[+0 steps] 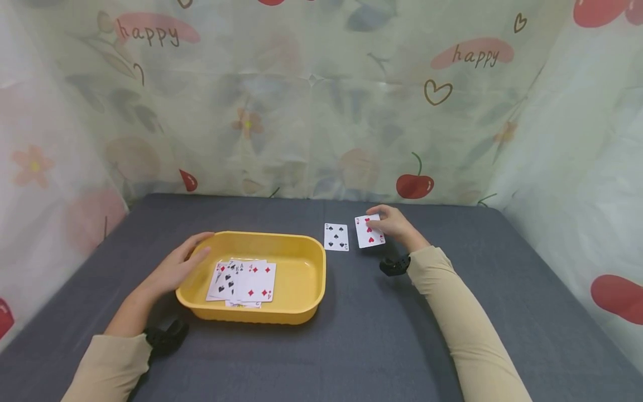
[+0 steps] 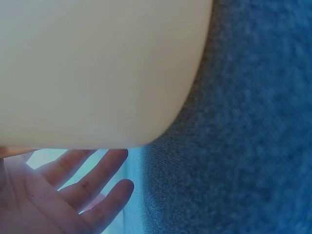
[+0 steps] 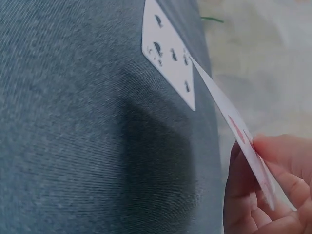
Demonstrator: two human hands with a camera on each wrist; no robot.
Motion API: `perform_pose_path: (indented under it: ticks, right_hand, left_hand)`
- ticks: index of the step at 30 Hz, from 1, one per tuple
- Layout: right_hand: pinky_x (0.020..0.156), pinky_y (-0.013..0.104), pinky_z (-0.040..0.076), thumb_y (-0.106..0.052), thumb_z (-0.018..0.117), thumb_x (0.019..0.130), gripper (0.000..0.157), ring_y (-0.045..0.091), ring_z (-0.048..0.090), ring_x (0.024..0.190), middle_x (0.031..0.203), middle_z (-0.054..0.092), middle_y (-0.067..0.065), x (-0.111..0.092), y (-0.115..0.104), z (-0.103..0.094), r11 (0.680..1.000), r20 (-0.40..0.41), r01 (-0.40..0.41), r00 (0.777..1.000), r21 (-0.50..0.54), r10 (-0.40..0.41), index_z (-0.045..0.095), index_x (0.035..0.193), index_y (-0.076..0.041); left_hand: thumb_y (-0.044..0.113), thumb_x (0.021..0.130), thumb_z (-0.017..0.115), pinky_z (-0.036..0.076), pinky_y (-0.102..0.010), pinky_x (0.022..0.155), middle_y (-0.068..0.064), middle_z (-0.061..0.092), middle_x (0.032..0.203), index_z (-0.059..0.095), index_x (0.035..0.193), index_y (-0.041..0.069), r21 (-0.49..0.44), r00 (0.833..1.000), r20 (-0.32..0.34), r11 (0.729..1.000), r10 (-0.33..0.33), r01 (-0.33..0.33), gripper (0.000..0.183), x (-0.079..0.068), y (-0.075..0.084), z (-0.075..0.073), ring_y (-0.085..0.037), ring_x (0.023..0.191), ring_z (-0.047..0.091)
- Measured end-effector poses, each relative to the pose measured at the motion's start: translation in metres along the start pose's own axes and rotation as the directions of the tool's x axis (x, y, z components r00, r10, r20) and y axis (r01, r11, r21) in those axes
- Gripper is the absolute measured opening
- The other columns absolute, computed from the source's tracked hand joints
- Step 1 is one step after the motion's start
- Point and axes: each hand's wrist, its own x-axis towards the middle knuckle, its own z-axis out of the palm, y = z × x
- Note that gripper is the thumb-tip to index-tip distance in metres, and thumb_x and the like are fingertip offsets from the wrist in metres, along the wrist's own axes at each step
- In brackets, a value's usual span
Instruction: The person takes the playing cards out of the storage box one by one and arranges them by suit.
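Observation:
My right hand (image 1: 394, 223) pinches a hearts playing card (image 1: 365, 231) between thumb and fingers. In the right wrist view the card (image 3: 234, 117) is tilted and slightly bowed, raised off the cloth. Just left of it, a five of spades (image 1: 336, 237) lies face up. At the left end of a yellow tray (image 1: 296, 279), my left hand (image 1: 173, 268) holds the rim, thumb over the edge and fingers along the outside. Inside the tray, several face-up cards overlap, a four of diamonds (image 1: 256, 282) on top. The left wrist view shows the spread left fingers (image 2: 105, 207) beside the tray's wall.
A dark grey cloth (image 1: 382, 346) covers the table. Patterned curtains (image 1: 311, 111) stand behind and at both sides, close to the table's back edge. Each wrist wears a black band (image 1: 394, 266).

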Motion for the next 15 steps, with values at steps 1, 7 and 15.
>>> perform_pose_path:
  ticks: [1,7,15]
  right_hand:
    - [0.063,0.02,0.045,-0.015,0.06,0.09,0.043,0.011,0.056,0.075,0.107,0.058,0.016,0.0,0.001,0.001,1.0,-0.009,-0.005,1.0,-0.006,0.005,0.05,0.13,-0.006]
    - [0.065,0.021,0.042,-0.018,0.061,0.089,0.042,0.016,0.056,0.082,0.111,0.057,0.018,0.005,0.007,0.007,0.999,-0.044,-0.027,0.999,-0.034,0.025,0.051,0.129,-0.007]
    - [0.071,0.024,0.042,-0.018,0.06,0.089,0.042,0.022,0.053,0.093,0.12,0.054,0.02,0.008,0.007,0.016,0.997,-0.059,-0.043,0.997,-0.062,0.039,0.052,0.129,-0.007]
  left_hand:
    - [0.039,0.1,0.036,0.033,-0.054,0.1,-0.026,0.033,0.145,0.025,0.146,0.006,0.001,1.0,0.0,1.0,0.001,-0.001,0.057,0.0,0.0,0.0,-0.04,0.127,0.039]
    - [0.039,0.1,0.036,0.034,-0.053,0.099,-0.026,0.033,0.145,0.025,0.146,0.007,0.006,1.0,0.001,1.0,0.001,-0.001,0.057,0.0,-0.001,0.0,-0.04,0.126,0.04]
    - [0.041,0.1,0.036,0.035,-0.054,0.099,-0.026,0.033,0.145,0.024,0.146,0.007,0.001,1.0,0.003,1.0,-0.011,0.011,0.058,0.0,-0.001,0.0,-0.04,0.125,0.04]
